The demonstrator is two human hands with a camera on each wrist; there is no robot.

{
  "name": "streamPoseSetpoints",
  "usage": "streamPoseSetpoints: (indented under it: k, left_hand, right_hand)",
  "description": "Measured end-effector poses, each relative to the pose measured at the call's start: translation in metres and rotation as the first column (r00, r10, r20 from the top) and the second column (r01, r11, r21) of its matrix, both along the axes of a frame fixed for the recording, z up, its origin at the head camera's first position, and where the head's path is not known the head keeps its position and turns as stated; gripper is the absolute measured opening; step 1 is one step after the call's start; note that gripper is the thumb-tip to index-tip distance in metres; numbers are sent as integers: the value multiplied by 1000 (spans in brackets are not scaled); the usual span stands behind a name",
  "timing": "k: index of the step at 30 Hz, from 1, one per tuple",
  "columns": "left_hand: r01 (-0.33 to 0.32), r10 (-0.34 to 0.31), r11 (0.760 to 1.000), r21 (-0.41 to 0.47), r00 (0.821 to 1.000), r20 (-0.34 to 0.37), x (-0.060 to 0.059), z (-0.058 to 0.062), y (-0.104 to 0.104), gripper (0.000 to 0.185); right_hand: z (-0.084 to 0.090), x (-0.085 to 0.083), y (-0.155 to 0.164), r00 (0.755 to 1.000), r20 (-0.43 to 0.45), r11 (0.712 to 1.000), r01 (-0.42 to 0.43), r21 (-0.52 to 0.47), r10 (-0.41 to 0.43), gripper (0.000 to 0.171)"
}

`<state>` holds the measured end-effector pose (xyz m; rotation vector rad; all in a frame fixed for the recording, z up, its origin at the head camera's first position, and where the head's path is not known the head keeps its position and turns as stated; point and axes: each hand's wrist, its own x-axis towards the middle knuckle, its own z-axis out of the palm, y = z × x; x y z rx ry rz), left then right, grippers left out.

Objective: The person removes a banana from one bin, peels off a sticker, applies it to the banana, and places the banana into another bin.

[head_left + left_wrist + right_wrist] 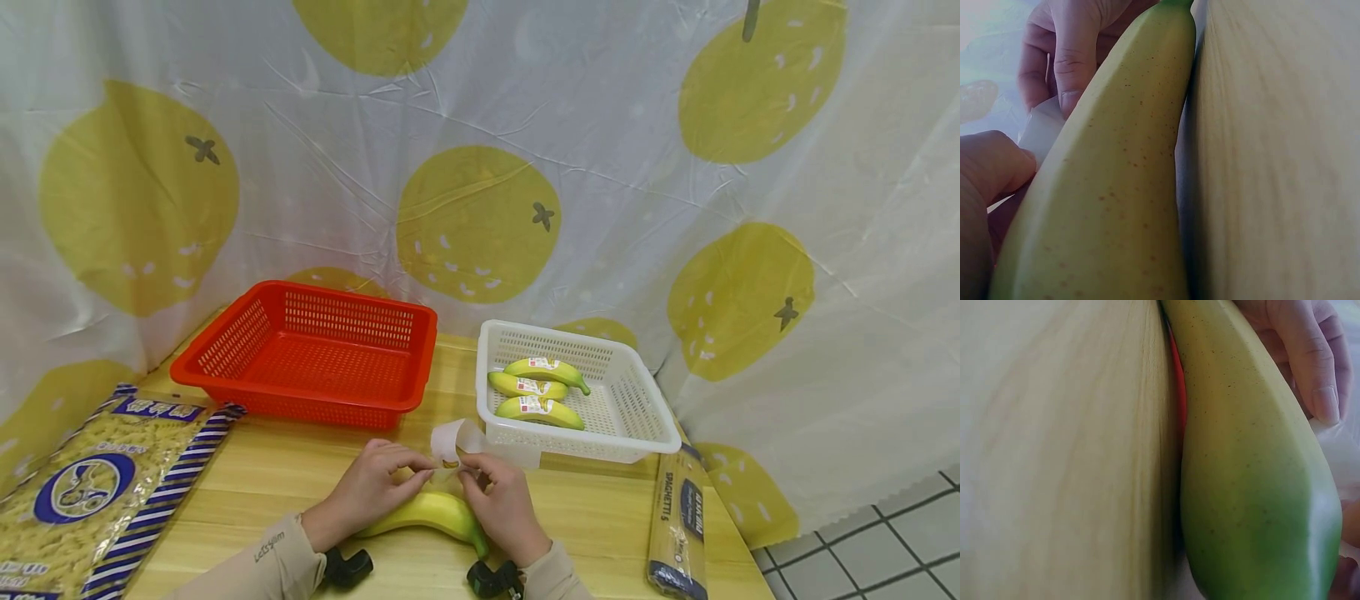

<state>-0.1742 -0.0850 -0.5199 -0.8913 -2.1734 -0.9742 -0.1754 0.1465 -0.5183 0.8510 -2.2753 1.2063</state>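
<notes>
A yellow-green banana [433, 514] lies on the wooden table in front of me, just below both hands. Behind it, a curled strip of white label backing [447, 440] carries a small banana print. My left hand [378, 482] pinches one end of the strip between thumb and fingertips. My right hand [504, 502] pinches it a short way to the right. In the left wrist view the banana [1110, 181] hides part of both hands and most of the strip [1044, 128]. The right wrist view has the banana's green end [1260, 531] close up.
A white basket [637, 425] at the back right contains 3 labelled bananas [540, 408]. A red basket [300, 404] stands at the back left. A pasta bag [97, 492] lies left, a spaghetti pack [678, 525] right. A fruit-print curtain [322, 167] hangs behind.
</notes>
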Motion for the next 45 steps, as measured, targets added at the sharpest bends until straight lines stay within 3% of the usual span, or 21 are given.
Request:
streamPoseSetpoints:
  k: [8, 15, 26, 45]
  left_hand:
    - [-6, 6, 1000, -6, 1000, 4, 0, 1, 0, 19]
    - [9, -9, 1000, 5, 1000, 7, 0, 0, 0, 18]
    - [3, -3, 1000, 0, 1000, 21, 0, -1, 0, 19]
    - [0, 0, 1000, 6, 1000, 28, -1, 0, -1, 18]
  right_hand:
    - [1, 0, 0, 999, 35, 999, 25, 24, -26, 20]
    - [2, 1, -1, 999, 5, 999, 47, 20, -47, 19]
    - [1, 2, 0, 1000, 8, 1000, -12, -4, 12, 19]
    - [2, 1, 0, 999, 39, 1000, 2, -3, -2, 18]
